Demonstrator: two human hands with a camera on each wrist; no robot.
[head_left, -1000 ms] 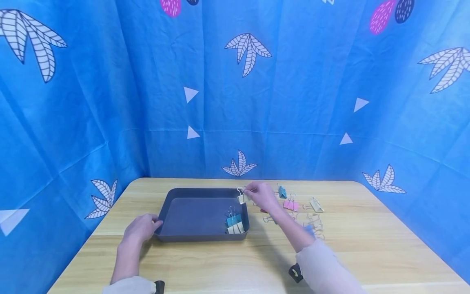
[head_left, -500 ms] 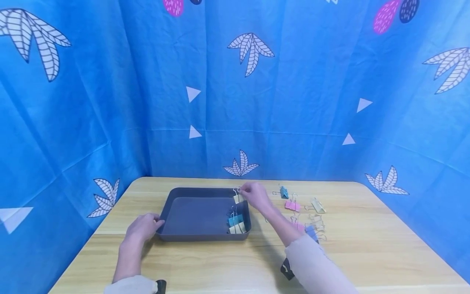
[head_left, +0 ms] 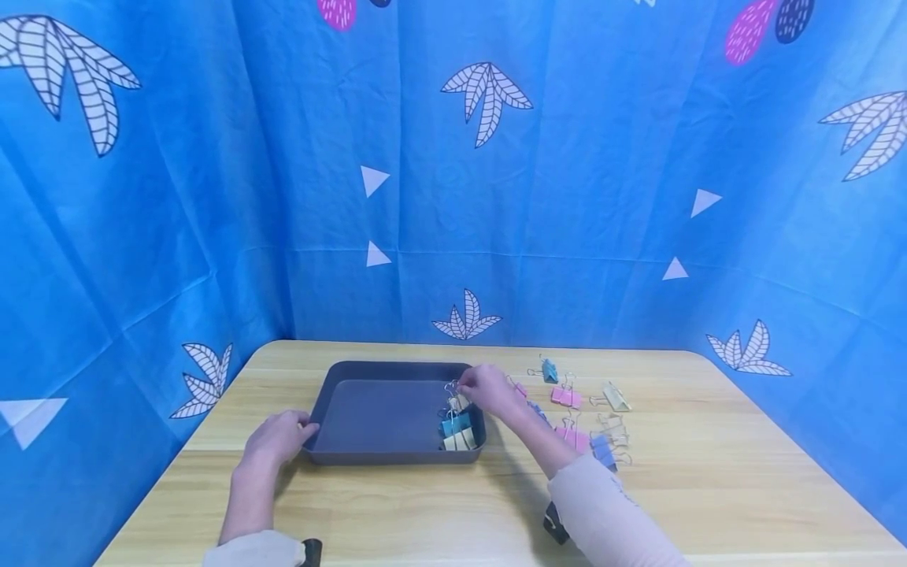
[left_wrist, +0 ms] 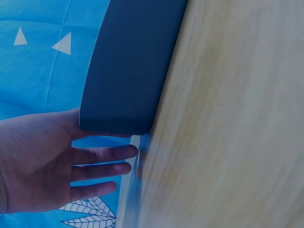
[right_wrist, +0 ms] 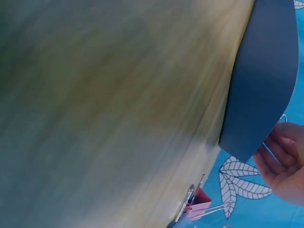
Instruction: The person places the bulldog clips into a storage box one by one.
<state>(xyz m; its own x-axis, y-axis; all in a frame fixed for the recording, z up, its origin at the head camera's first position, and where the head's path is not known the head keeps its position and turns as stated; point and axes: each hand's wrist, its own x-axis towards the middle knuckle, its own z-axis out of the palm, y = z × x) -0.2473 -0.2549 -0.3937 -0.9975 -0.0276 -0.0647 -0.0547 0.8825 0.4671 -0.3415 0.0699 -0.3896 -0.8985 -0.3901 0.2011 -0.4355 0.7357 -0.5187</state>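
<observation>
Table (head_left: 439, 504): pale wood-grain surface, smooth, slight sheen. Tray (head_left: 383, 417): dark grey plastic, matt, smooth-walled. Binder clips (head_left: 567, 396): pastel-coated bodies with bright wire handles, metallic in look. Backdrop (head_left: 567, 197): blue printed cloth, matt, creased.

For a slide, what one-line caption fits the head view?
Right hand lowers a cream binder clip into the grey tray while the left hand steadies its corner.

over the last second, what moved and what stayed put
The right hand, pinching a cream binder clip by its wire handle, came down from above the tray's far right corner to the clips already inside. The left hand stays against the tray's left edge.
</observation>
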